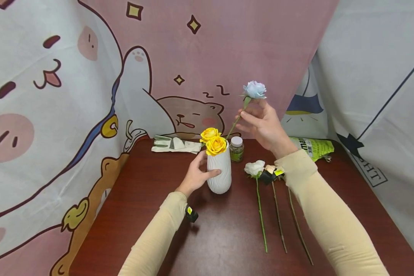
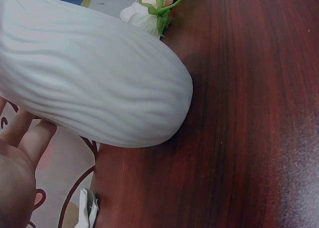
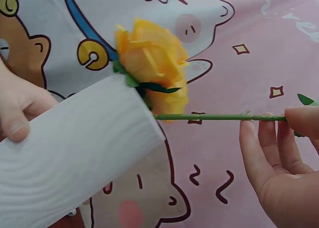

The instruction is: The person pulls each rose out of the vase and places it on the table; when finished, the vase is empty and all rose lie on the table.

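My left hand (image 1: 196, 174) grips a white ribbed vase (image 1: 221, 178) round its side, thumb across the front. The vase stands upright on the table, and two yellow roses (image 1: 216, 146) sit in its mouth. Above it and to the right, my right hand (image 1: 266, 128) pinches the green stem (image 3: 214, 117) of a pale blue rose (image 1: 255, 90) between thumb and fingers. That stem slants down to the vase's rim, its lower end hidden there. In the left wrist view, the vase (image 2: 104, 73) covers part of the left hand (image 2: 20, 173).
A white rose (image 1: 254, 168), a peach rose (image 1: 270, 168) and a third stem (image 1: 298, 226) lie right of the vase; the right forearm hides the third bloom. Behind stand a lidded jar (image 1: 236, 150), white gloves (image 1: 176, 145) and a green bag (image 1: 315, 147), near the cartoon curtain (image 1: 262, 38).
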Action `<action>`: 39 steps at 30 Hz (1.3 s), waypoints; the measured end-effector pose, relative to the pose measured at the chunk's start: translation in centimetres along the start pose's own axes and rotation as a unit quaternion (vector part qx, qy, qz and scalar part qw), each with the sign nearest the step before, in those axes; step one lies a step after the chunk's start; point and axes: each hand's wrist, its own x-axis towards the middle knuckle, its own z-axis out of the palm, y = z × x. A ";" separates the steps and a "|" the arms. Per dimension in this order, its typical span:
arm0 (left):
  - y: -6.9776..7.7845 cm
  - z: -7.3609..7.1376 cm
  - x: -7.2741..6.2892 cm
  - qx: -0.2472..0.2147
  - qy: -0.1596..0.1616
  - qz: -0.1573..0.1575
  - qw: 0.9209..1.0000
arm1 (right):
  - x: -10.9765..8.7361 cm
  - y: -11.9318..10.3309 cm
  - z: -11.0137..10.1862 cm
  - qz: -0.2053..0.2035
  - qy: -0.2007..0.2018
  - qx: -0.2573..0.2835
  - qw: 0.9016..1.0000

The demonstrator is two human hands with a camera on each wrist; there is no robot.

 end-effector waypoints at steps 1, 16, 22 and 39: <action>0.0 0.0 0.0 0.002 0.001 -0.001 1.000 | 0.0 -0.2 -0.1 -0.004 0.004 0.007 1.000; -0.1 0.0 0.0 0.000 -0.006 -0.007 1.000 | 0.3 -4.0 -2.2 -0.043 0.080 0.087 0.992; -0.1 -0.1 0.0 0.001 -0.007 -0.014 1.000 | 0.2 -5.3 -3.2 -0.064 0.106 0.131 0.984; -0.1 -0.1 -0.2 -0.003 -0.006 -0.006 1.000 | -2.5 -6.6 -9.0 -0.052 0.115 0.138 0.982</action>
